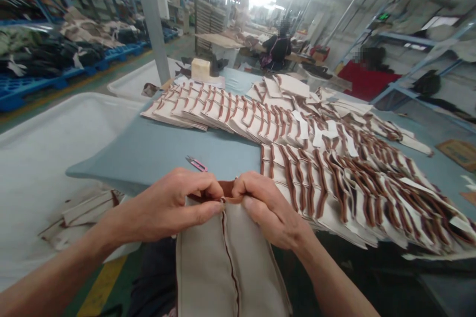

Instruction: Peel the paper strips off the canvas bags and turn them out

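A cream fabric piece (208, 257) with brown edging and a dark brown seam down its middle hangs over the table's near edge. My left hand (186, 203) pinches its brown top edge just left of the seam, thumb in front. On the other side of the seam, my right hand (262, 203) grips the same edge between thumb and bent fingers. The brown band bows away between the two hands. Beyond them on the blue-grey table lies a pair of pink-handled thread snips (196, 163), touched by neither hand.
Long overlapping rows of similar cream-and-brown pieces (223, 109) cover the table's back and right. A white bin (37, 168) stands at the left, with cream pieces (87, 213) low beside the table. A yellowish block (201, 69) sits at the back. Farther off, a person (277, 49) is seated.
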Available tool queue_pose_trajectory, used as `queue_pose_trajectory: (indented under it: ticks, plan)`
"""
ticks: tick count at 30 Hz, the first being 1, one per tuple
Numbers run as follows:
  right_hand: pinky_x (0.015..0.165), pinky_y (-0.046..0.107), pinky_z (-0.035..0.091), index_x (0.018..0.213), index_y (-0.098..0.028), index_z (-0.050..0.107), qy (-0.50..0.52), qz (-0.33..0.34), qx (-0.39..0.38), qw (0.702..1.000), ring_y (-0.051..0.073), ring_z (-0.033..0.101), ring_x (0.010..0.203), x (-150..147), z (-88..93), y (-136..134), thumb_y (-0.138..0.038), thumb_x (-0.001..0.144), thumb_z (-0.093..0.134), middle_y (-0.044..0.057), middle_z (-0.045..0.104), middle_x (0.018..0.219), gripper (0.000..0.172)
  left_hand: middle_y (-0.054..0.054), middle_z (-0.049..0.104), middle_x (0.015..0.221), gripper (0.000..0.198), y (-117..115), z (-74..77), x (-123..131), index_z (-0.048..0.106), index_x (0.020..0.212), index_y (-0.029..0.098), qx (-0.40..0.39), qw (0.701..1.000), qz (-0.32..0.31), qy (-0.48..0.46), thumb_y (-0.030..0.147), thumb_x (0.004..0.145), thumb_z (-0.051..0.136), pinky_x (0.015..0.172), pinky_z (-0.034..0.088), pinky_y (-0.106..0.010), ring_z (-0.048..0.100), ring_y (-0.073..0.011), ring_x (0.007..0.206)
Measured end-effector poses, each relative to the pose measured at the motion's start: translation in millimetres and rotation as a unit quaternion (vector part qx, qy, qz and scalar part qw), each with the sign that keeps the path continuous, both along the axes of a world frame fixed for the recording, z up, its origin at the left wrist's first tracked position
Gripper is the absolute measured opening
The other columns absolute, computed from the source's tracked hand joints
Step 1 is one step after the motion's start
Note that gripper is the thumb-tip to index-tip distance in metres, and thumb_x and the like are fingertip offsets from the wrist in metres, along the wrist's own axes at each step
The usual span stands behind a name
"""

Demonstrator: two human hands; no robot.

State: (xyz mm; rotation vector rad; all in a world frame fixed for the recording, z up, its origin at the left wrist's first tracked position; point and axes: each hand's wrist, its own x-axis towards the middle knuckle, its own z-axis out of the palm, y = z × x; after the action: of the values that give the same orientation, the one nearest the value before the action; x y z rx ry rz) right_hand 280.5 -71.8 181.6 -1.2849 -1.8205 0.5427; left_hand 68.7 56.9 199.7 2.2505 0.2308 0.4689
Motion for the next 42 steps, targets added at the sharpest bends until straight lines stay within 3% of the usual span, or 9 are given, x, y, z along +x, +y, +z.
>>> queue_pose_trajectory:
  ticks: [7, 12, 20, 26, 31, 34, 38, 42]
  plan:
    - [0.074, 0.032, 0.04, 0.085, -0.025, 0.053, 0.012, -0.003, -0.031, 0.999, 0.02, 0.056, 0.076, 0, -11.3, -3, -0.022, 0.093, 0.045, 0.0, 0.061, 0.08, 0.012, 0.004, 0.072, 0.067, 0.024, -10, -4.2, -1, 0.077, 0.082, 0.017, -0.007, 1.0, 0.018, 0.024, 0.019, 0.094, 0.057, 0.06, 0.045, -0.017, 0.062, -0.0096, 0.06]
    - [0.071, 0.031, 0.038, 0.083, -0.026, 0.048, -0.015, -0.007, 0.026, 1.0, 0.017, 0.049, 0.066, -7, -16.0, -1, -0.034, 0.091, 0.062, -0.004, 0.056, 0.073, 0.018, 0.005, 0.07, 0.065, 0.024, -20, -4.0, 4, 0.075, 0.077, 0.017, -0.034, 0.999, 0.033, 0.012, 0.017, 0.091, 0.056, 0.057, 0.044, -0.015, 0.06, -0.0081, 0.057]
    - [0.069, 0.031, 0.038, 0.081, -0.025, 0.052, -0.034, -0.016, 0.058, 0.998, 0.016, 0.052, 0.066, -21, -19.2, -2, -0.021, 0.09, 0.059, -0.004, 0.057, 0.069, 0.012, 0.007, 0.066, 0.063, 0.025, -29, -6.7, 2, 0.07, 0.073, 0.017, 0.055, 0.996, 0.052, -0.045, 0.009, 0.088, 0.052, 0.053, 0.038, -0.014, 0.054, -0.0049, 0.053]
    - [0.066, 0.028, 0.036, 0.076, -0.024, 0.051, 0.06, -0.019, -0.037, 0.997, 0.013, 0.047, 0.06, -28, -22.7, 2, -0.025, 0.093, 0.06, -0.007, 0.052, 0.064, 0.019, 0.004, 0.076, 0.073, 0.024, -34, -15.7, -10, 0.074, 0.086, 0.018, 0.104, 0.986, 0.112, -0.06, 0.01, 0.092, 0.052, 0.06, 0.046, -0.015, 0.065, -0.0066, 0.059]
    - [0.065, 0.029, 0.035, 0.078, -0.024, 0.052, 0.109, -0.017, -0.097, 0.989, 0.013, 0.045, 0.061, -38, -19.9, 4, -0.029, 0.091, 0.059, -0.007, 0.049, 0.065, 0.016, 0.004, 0.077, 0.078, 0.025, -32, -25.4, -16, 0.071, 0.094, 0.019, 0.108, 0.986, 0.1, -0.08, 0.004, 0.093, 0.052, 0.06, 0.046, -0.016, 0.069, -0.0077, 0.064]
    - [0.06, 0.027, 0.032, 0.077, -0.024, 0.052, 0.188, -0.018, -0.172, 0.967, 0.013, 0.041, 0.061, -43, -22.7, 2, -0.035, 0.091, 0.06, -0.007, 0.045, 0.066, 0.02, 0.0, 0.078, 0.088, 0.026, -29, -36.5, -21, 0.068, 0.104, 0.02, 0.179, 0.975, 0.062, -0.118, 0.001, 0.1, 0.05, 0.064, 0.048, -0.018, 0.072, -0.0105, 0.071]
    - [0.058, 0.026, 0.028, 0.078, -0.023, 0.055, 0.311, 0.0, -0.257, 0.915, 0.013, 0.037, 0.063, -47, -31.6, 3, -0.04, 0.084, 0.063, -0.006, 0.046, 0.068, 0.021, 0.0, 0.073, 0.08, 0.023, -20, -51.1, -28, 0.065, 0.103, 0.02, 0.283, 0.95, 0.015, -0.129, 0.005, 0.107, 0.049, 0.062, 0.048, -0.024, 0.067, -0.0141, 0.066]
    - [0.058, 0.026, 0.029, 0.074, -0.022, 0.054, 0.335, 0.0, -0.276, 0.901, 0.012, 0.035, 0.062, -50, -32.7, 9, -0.04, 0.079, 0.064, -0.006, 0.045, 0.066, 0.02, 0.001, 0.074, 0.082, 0.025, -20, -52.4, -26, 0.063, 0.106, 0.022, 0.229, 0.963, 0.01, -0.144, 0.001, 0.102, 0.05, 0.065, 0.052, -0.021, 0.07, -0.0131, 0.069]
